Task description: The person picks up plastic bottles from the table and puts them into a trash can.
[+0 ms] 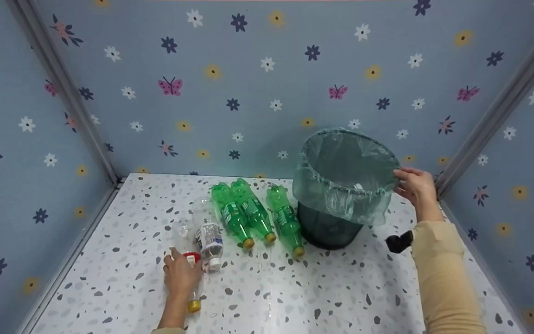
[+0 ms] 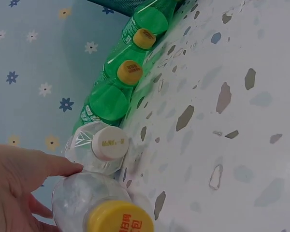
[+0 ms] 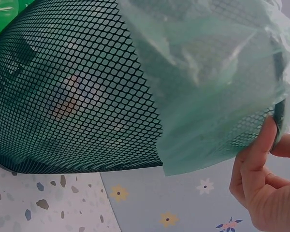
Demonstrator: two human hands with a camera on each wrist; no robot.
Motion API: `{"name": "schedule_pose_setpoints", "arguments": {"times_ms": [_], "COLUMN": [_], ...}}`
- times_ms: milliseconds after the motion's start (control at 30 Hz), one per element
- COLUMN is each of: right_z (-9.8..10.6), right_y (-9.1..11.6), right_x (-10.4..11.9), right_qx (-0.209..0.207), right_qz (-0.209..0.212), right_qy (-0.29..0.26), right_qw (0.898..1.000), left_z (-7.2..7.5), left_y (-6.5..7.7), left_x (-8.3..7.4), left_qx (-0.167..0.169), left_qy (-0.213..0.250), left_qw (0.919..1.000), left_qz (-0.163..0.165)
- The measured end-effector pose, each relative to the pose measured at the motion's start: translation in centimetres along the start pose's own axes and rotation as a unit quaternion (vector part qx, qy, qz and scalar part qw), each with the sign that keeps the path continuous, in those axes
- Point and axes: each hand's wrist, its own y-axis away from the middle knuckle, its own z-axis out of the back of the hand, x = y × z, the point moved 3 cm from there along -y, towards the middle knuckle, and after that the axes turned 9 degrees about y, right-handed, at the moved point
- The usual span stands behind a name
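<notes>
Under left fingers (image 2: pixel 63 166), yellow-capped bottle (image 2: pixel 82 195), gripped; right fingers (image 3: pixel 253 159) pinch bin rim (image 1: pixel 341 188).

Table (image 1: pixel 322 290) is white w/ lots of grey specks. On it, L to R: clear bottle w/ yellow cap (image 2: pixel 77 195), nearest of the lot, white-cap bottle (image 1: pixel 209 236) beside it, then 3 green bottles (image 1: pixel 286 220). All on their sides, caps twd near side. 2 greens are close tgt, 3rd's right next to the bin (image 1: pixel 327 229), which is far right.
</notes>
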Motion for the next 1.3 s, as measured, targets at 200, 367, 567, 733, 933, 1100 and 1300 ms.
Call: {"name": "schedule_pose_setpoints", "arguments": {"times_ms": [200,367,567,733,933,1100,1300], "right_z": [0.0,0.2,0.1,0.2,0.0,0.0,0.1], "right_y": [-0.3,-0.2,0.0,0.0,-0.1,-0.1,0.0], "right_x": [-0.1,-0.1,0.0,0.0,0.0,0.0,0.0], "right_qx": [0.001,-0.002,0.012,0.011,0.006,0.006,0.002], "right_qz": [-0.006,-0.007,0.0,0.002,0.002,0.008,0.006], "right_qy": [-0.012,0.001,-0.014,-0.021,-0.003,-0.008,-0.007], "right_qw": [1.0,1.0,1.0,1.0,1.0,1.0,1.0], "left_z": [0.2,0.5,0.9,1.1,1.4,2.0,2.5], "left_y": [0.2,0.1,0.0,0.0,0.1,0.4,0.8], "left_x": [0.6,0.9,1.3,1.5,1.4,0.8,-0.7], "left_qx": [0.028,0.049,0.042,0.034,0.026,0.007,-0.033], "left_qy": [0.024,0.032,0.037,0.044,0.056,0.069,0.095], "left_qw": [0.9986,0.9965,0.997,0.9974,0.9971,0.9974,0.9938], "left_qz": [0.037,0.059,0.053,0.047,0.044,0.02,-0.048]}}
